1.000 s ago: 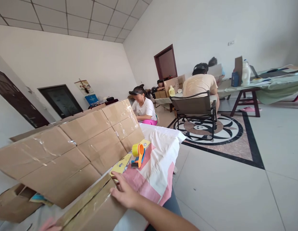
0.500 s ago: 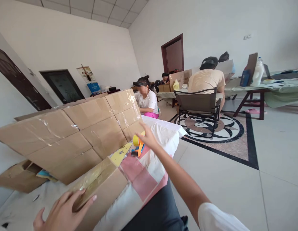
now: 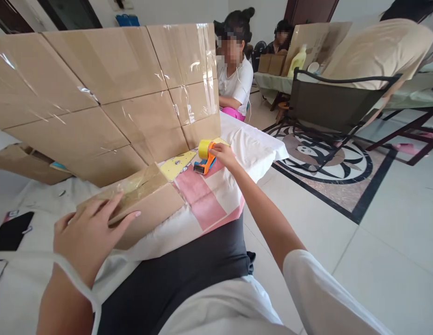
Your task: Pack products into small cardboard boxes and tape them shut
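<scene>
A small cardboard box (image 3: 160, 200) with clear tape along its top lies before me on the cloth-covered table. My left hand (image 3: 92, 228) holds its near end, fingers over the top and thumb against the side. Farther along, my right hand (image 3: 222, 154) is closed on the orange and blue tape dispenser (image 3: 210, 164), which carries a yellow roll. The dispenser rests on the pink and white patterned cloth (image 3: 202, 204), just beyond the box; part of its handle is hidden by my fingers.
Stacked taped cartons (image 3: 139, 116) form a wall behind the box. A black flat object (image 3: 13, 231) lies at the left. Across the table sits a person in a white shirt (image 3: 242, 79). Another person sits in a dark folding chair (image 3: 342, 100) at the right.
My right hand has come down and closed on the tape dispenser, where before it was reaching with fingers apart. My left hand stays on the box. The view has tilted downward.
</scene>
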`<state>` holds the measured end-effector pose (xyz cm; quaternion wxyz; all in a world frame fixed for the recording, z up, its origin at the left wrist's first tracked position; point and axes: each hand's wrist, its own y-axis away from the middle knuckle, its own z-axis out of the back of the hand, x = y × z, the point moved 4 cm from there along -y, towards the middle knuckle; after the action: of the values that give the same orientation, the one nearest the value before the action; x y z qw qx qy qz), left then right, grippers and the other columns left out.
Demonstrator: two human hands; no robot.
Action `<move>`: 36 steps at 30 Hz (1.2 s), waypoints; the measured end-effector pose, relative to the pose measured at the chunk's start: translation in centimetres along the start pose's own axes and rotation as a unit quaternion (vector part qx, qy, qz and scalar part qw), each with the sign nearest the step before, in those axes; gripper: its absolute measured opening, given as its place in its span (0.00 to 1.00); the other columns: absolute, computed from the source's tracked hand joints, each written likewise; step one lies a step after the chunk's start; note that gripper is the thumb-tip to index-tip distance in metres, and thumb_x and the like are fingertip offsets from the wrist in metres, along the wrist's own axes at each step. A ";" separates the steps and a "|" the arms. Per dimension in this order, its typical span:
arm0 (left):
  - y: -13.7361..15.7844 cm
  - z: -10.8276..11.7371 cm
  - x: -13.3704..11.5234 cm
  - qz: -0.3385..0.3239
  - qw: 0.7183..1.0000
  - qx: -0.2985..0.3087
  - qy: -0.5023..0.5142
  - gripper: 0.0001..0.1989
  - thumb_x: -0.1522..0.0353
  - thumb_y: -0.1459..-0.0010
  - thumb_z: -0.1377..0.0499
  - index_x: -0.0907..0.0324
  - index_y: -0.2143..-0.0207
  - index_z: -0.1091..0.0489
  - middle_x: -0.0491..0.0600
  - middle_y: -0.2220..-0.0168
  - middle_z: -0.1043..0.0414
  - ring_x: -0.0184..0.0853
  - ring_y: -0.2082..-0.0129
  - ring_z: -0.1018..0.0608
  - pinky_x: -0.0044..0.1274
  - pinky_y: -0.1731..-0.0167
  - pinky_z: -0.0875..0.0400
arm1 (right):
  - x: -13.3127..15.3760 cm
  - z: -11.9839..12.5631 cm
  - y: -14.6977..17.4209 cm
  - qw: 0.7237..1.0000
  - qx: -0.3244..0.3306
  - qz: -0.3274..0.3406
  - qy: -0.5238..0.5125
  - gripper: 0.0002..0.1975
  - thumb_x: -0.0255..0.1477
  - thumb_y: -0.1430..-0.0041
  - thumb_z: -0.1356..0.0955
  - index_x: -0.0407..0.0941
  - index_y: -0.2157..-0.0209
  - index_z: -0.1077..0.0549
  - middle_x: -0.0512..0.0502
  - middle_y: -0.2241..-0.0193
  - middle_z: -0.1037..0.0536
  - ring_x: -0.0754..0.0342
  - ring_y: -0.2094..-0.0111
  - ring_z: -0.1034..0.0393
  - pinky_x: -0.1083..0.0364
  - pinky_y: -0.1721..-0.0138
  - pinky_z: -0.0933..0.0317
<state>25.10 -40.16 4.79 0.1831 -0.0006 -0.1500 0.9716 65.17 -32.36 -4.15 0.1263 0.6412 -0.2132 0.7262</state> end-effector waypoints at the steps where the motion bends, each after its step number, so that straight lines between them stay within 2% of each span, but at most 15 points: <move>1: 0.2 -0.1 -0.2 -0.002 1.000 -0.020 -0.021 0.33 0.50 0.33 0.54 0.60 0.33 0.41 0.58 0.44 0.30 0.47 0.43 0.29 0.38 0.39 0.46 | -0.7 -1.1 -0.5 1.000 0.004 -0.016 -0.003 0.15 0.32 0.45 0.28 0.39 0.58 0.27 0.43 0.60 0.20 0.53 0.59 0.24 0.52 0.52 0.31; 3: 0.5 -0.4 -0.6 -0.011 0.997 -0.047 -0.058 0.34 0.50 0.34 0.53 0.59 0.33 0.41 0.58 0.44 0.29 0.47 0.44 0.28 0.37 0.40 0.44 | -1.5 -2.7 -1.1 0.999 -0.003 -0.037 0.000 0.12 0.31 0.46 0.28 0.39 0.62 0.26 0.43 0.63 0.20 0.52 0.61 0.25 0.52 0.54 0.30; 5: 0.7 -0.8 -0.7 -0.012 0.996 -0.046 -0.070 0.33 0.50 0.35 0.50 0.59 0.35 0.37 0.59 0.43 0.30 0.48 0.44 0.27 0.38 0.39 0.44 | -1.5 -3.6 -1.2 0.999 -0.014 -0.043 -0.003 0.10 0.30 0.47 0.28 0.39 0.65 0.25 0.43 0.65 0.21 0.52 0.62 0.25 0.53 0.55 0.31; 9: 0.6 -0.6 -1.0 0.001 0.997 -0.063 -0.032 0.34 0.48 0.39 0.45 0.58 0.38 0.34 0.59 0.43 0.29 0.52 0.46 0.25 0.48 0.36 0.50 | 1.7 -3.3 1.5 0.998 -0.004 0.003 -0.057 0.07 0.27 0.51 0.30 0.40 0.68 0.25 0.44 0.68 0.20 0.52 0.65 0.25 0.56 0.61 0.32; 12: 0.1 1.0 -2.5 -0.002 0.979 -0.188 0.072 0.36 0.49 0.38 0.45 0.58 0.34 0.39 0.62 0.39 0.31 0.57 0.41 0.29 0.52 0.35 0.51 | 5.5 -2.4 6.5 0.993 0.031 0.060 -0.102 0.08 0.29 0.54 0.31 0.40 0.71 0.24 0.44 0.71 0.20 0.51 0.69 0.26 0.56 0.66 0.32; 14: -0.4 2.2 -4.6 -0.066 0.946 -0.250 0.195 0.38 0.49 0.38 0.44 0.56 0.31 0.43 0.61 0.36 0.35 0.56 0.37 0.32 0.47 0.35 0.45 | 7.8 -1.9 10.7 0.985 0.059 0.101 -0.128 0.10 0.31 0.55 0.31 0.41 0.71 0.23 0.46 0.72 0.20 0.52 0.70 0.26 0.56 0.67 0.32; 16: -0.7 3.1 -7.3 -0.155 0.906 -0.222 0.325 0.40 0.49 0.38 0.44 0.53 0.29 0.47 0.58 0.32 0.39 0.54 0.34 0.36 0.43 0.36 0.39 | 9.8 -1.8 15.2 0.961 0.136 0.131 -0.201 0.12 0.32 0.56 0.30 0.41 0.67 0.22 0.48 0.71 0.20 0.52 0.70 0.27 0.57 0.66 0.34; 18: -0.7 3.5 -10.1 -0.219 0.874 -0.127 0.414 0.41 0.49 0.38 0.43 0.50 0.28 0.52 0.55 0.29 0.45 0.52 0.31 0.39 0.43 0.36 0.37 | 11.2 -1.6 19.0 0.943 0.193 0.138 -0.233 0.15 0.32 0.55 0.29 0.42 0.64 0.21 0.50 0.71 0.22 0.54 0.70 0.30 0.57 0.66 0.35; 21: 0.0 3.5 -13.1 -0.260 0.841 -0.004 0.475 0.39 0.50 0.40 0.40 0.48 0.30 0.46 0.53 0.30 0.43 0.52 0.32 0.37 0.42 0.37 0.35 | 12.4 -0.9 22.7 0.939 0.207 0.154 -0.226 0.16 0.34 0.54 0.28 0.42 0.63 0.21 0.51 0.72 0.25 0.56 0.71 0.35 0.59 0.67 0.40; 23: 0.4 3.1 -13.9 -0.272 0.819 0.027 0.504 0.37 0.51 0.41 0.38 0.49 0.32 0.41 0.54 0.31 0.40 0.52 0.32 0.36 0.41 0.37 0.34 | 12.8 -0.5 24.0 0.942 0.191 0.170 -0.218 0.16 0.39 0.50 0.30 0.42 0.64 0.21 0.50 0.71 0.27 0.57 0.71 0.38 0.59 0.67 0.43; 26: 0.2 2.1 -13.7 -0.265 0.795 0.051 0.544 0.39 0.50 0.43 0.36 0.50 0.32 0.40 0.55 0.31 0.41 0.51 0.31 0.38 0.40 0.35 0.36 | 12.4 -0.7 25.1 0.951 0.154 0.175 -0.203 0.22 0.48 0.42 0.34 0.43 0.64 0.21 0.48 0.70 0.26 0.54 0.67 0.36 0.56 0.63 0.40; 28: -0.1 1.4 -13.2 -0.260 0.781 0.074 0.563 0.41 0.50 0.45 0.35 0.50 0.32 0.40 0.54 0.31 0.41 0.51 0.31 0.39 0.39 0.35 0.37 | 11.7 -1.2 25.6 0.964 0.108 0.162 -0.182 0.27 0.54 0.40 0.36 0.44 0.61 0.21 0.46 0.66 0.25 0.50 0.62 0.33 0.53 0.57 0.38; 30: -0.1 0.5 -12.7 -0.240 0.780 0.089 0.571 0.42 0.49 0.46 0.34 0.50 0.32 0.39 0.54 0.31 0.40 0.52 0.32 0.37 0.39 0.36 0.36 | 10.6 -1.8 26.0 0.977 0.050 0.134 -0.159 0.33 0.59 0.39 0.40 0.45 0.58 0.21 0.42 0.60 0.24 0.46 0.56 0.31 0.50 0.51 0.37; 33: 1.0 -1.4 -12.6 -0.168 0.796 0.051 0.579 0.39 0.47 0.45 0.37 0.50 0.34 0.36 0.55 0.33 0.37 0.53 0.33 0.34 0.41 0.37 0.34 | 9.4 -1.8 26.1 0.984 -0.051 0.138 -0.103 0.39 0.61 0.37 0.46 0.44 0.54 0.23 0.36 0.57 0.25 0.43 0.54 0.32 0.44 0.47 0.38; 36: 3.7 -3.6 -13.9 -0.113 0.793 -0.024 0.598 0.30 0.44 0.41 0.43 0.54 0.47 0.23 0.57 0.37 0.32 0.53 0.33 0.34 0.43 0.35 0.37 | 9.2 -1.0 25.7 0.965 -0.142 0.214 -0.046 0.36 0.57 0.33 0.47 0.44 0.57 0.23 0.37 0.61 0.24 0.45 0.59 0.32 0.45 0.51 0.36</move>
<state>36.96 -47.36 -0.53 0.3450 -0.5692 -0.0324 0.7456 51.18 -55.26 1.05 0.0481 0.5891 -0.4517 0.6683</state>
